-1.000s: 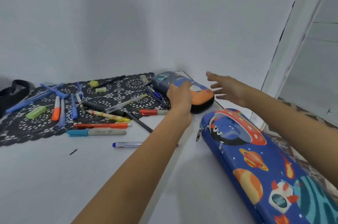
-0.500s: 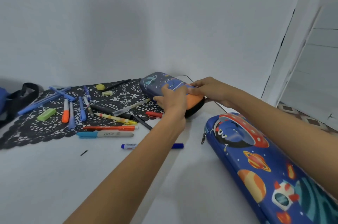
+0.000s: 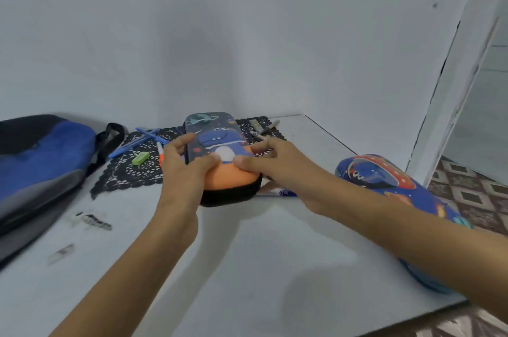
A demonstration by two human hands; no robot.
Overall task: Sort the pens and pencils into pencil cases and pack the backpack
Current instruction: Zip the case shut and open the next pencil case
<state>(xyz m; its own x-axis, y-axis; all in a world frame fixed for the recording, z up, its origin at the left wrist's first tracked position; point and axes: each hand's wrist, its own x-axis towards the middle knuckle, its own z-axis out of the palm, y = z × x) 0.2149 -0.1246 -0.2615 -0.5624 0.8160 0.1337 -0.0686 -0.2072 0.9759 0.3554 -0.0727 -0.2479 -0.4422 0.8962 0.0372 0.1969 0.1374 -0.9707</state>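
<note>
Left hand (image 3: 187, 169): grips the left side of the small pencil case (image 3: 217, 138) — thumb on the lid, fingers curled round the edge.
Right hand (image 3: 275, 163): holds the right side of the same case, with the thumb pressed on top and the fingers along the edge.
Small pencil case: closed, with a dinosaur and planets on the lid, an orange near end and a black base. It sits mid-table between both hands, its far end over the mat (image 3: 129, 171) and its near end over the bare table (image 3: 247, 268).
Large pencil case (image 3: 384, 177): blue with a spaceship print, closed. It lies at the table's right edge, apart from the small one and partly behind the right forearm.
Backpack (image 3: 41, 160): blue, black and grey, lying at the table's left edge with its strap near the mat.
Mat: black lace, against the wall.
Blue pens (image 3: 137, 141): crossed on the mat's far left part.
Green eraser (image 3: 140, 158): on the mat, beside an orange marker (image 3: 160, 156) that lies just by the left fingers.
Grey markers (image 3: 264, 127): on the mat's far right corner.
Blue-capped pen (image 3: 283, 193): on the table under the right hand.
Small bits (image 3: 93, 221): near the backpack — too blurred to name.
</note>
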